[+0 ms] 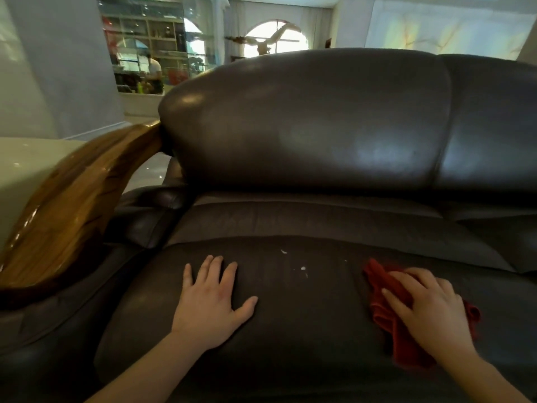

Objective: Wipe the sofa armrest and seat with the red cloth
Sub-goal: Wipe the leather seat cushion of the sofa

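The dark brown leather sofa seat [305, 315] fills the lower part of the head view. My left hand [212, 301] lies flat on it at the left, fingers apart, holding nothing. My right hand [430, 309] presses down on the crumpled red cloth [389, 309] at the right side of the seat, fingers spread over it. A few small white crumbs [302, 268] lie on the seat between my hands. The glossy wooden armrest [75, 196] curves along the left side, above a dark leather arm pad [145, 216].
The tall leather backrest [305, 120] rises behind the seat, with a second cushion [491, 126] to the right. A pale glossy surface [26, 164] lies beyond the armrest on the left. Shelves and a person stand far behind.
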